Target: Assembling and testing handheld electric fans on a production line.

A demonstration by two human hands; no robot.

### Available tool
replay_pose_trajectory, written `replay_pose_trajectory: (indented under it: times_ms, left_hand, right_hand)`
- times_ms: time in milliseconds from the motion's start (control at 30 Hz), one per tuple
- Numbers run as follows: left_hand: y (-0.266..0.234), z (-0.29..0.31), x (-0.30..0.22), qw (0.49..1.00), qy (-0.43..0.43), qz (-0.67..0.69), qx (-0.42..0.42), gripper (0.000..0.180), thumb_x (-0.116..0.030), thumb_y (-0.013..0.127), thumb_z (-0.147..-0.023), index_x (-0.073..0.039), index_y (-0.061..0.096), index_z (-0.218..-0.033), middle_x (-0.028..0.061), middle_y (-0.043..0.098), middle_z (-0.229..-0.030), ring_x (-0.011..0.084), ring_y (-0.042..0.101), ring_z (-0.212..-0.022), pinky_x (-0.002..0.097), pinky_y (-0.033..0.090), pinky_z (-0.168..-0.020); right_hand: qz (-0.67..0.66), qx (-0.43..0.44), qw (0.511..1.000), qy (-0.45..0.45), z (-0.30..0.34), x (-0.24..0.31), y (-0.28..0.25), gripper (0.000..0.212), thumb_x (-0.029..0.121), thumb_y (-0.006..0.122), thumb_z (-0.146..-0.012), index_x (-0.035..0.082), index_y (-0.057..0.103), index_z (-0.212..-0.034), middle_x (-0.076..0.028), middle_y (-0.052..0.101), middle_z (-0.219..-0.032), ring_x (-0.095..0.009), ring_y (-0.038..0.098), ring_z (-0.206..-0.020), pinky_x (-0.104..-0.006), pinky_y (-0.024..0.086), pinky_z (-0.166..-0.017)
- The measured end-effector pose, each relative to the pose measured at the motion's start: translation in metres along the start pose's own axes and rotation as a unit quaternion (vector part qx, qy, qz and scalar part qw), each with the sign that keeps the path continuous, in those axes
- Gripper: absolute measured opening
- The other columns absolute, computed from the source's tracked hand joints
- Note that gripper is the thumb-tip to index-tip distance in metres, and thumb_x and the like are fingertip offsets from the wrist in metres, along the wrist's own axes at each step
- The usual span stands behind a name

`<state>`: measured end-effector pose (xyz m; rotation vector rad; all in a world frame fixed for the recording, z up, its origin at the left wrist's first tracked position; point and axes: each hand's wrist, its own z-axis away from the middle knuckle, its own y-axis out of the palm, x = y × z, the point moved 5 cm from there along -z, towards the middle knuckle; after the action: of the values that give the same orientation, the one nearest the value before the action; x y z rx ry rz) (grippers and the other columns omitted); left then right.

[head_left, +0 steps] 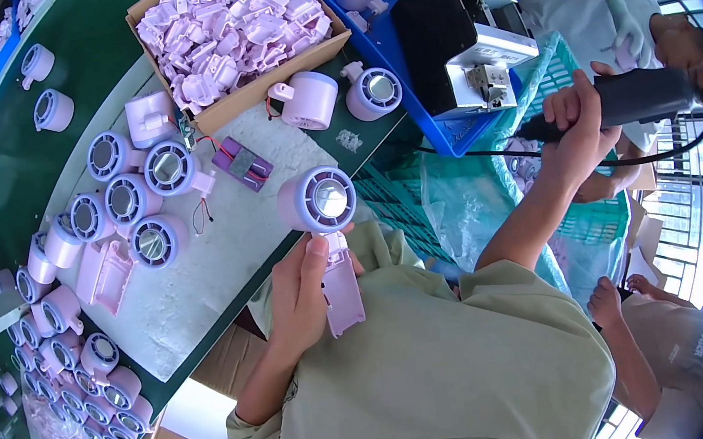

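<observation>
My left hand (297,290) is closed round the handle of a lilac handheld fan (319,201), held in front of my body. Its round head with a shiny centre points up, and a half-shell handle (344,297) hangs open below it. Out to the right, my right hand (576,121) grips a black electric screwdriver (640,95) with a cable curving from its end. The screwdriver is well apart from the fan. On the white work mat (223,264) lie a purple battery holder with wires (242,164), a loose handle shell (105,276) and several fan heads (129,198).
A cardboard box (261,88) full of lilac shells stands at the back. Beside it, a blue tray (448,141) holds a black-and-silver machine (470,41). Green crates (586,222) stand at the right. Many fan heads (78,384) crowd the left. Other people work nearby.
</observation>
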<state>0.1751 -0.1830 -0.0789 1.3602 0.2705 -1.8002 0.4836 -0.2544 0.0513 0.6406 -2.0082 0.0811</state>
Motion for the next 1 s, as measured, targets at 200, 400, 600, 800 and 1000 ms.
replay_pose_trajectory:
  times_ms: [200,400,600,800,1000]
  left_hand:
    - [0.004,-0.002,0.0,0.999,0.0,-0.012,0.036,0.052,-0.036,0.03,-0.105,0.004,0.056,-0.124,0.0091,0.064,-0.082,0.0135,0.063,-0.066,0.0256,0.051,-0.061]
    - [0.021,-0.013,-0.009,0.994,0.077,-0.009,0.082,0.052,-0.039,0.034,-0.103,0.004,0.056,-0.124,0.0135,0.067,-0.095,0.0164,0.066,-0.079,0.0269,0.052,-0.069]
    - [0.03,-0.028,-0.08,0.95,0.304,-0.008,0.074,0.054,-0.043,0.045,-0.096,0.004,0.059,-0.118,0.0188,0.067,-0.109,0.0207,0.065,-0.092,0.0315,0.051,-0.081]
    - [0.016,-0.056,-0.125,0.921,0.345,0.055,0.174,0.053,-0.044,0.053,-0.09,0.004,0.062,-0.112,0.0146,0.068,-0.107,0.0168,0.063,-0.086,0.029,0.048,-0.074]
    - [0.047,-0.081,-0.127,0.918,0.341,-0.037,0.197,0.072,-0.062,0.044,-0.087,0.003,0.061,-0.112,0.0142,0.069,-0.101,0.0145,0.061,-0.08,0.0261,0.045,-0.065]
  right_hand:
    - [0.117,0.003,0.983,0.144,0.011,0.0,0.007,0.028,0.007,0.064,-0.087,-0.003,0.056,-0.112,-0.008,0.061,-0.073,-0.015,0.06,-0.069,-0.0295,0.05,-0.068]
    - [0.08,0.121,0.982,0.123,0.024,0.002,-0.008,0.04,0.016,0.06,-0.091,-0.005,0.048,-0.122,-0.013,0.065,-0.093,-0.025,0.064,-0.094,-0.037,0.049,-0.086]
    - [0.101,0.426,0.893,0.104,0.083,0.029,0.079,0.044,0.01,0.061,-0.091,-0.007,0.049,-0.13,-0.021,0.061,-0.125,-0.026,0.06,-0.114,-0.0384,0.042,-0.102]
    - [0.133,0.611,0.719,0.303,0.049,0.047,0.005,0.032,0.012,0.066,-0.09,-0.003,0.061,-0.118,-0.018,0.062,-0.124,-0.023,0.065,-0.105,-0.0327,0.052,-0.084]
    - [0.564,0.261,0.776,0.109,0.031,-0.026,-0.043,0.064,0.025,0.079,-0.077,0.007,0.051,-0.132,-0.015,0.063,-0.12,-0.025,0.064,-0.104,-0.0355,0.052,-0.085]
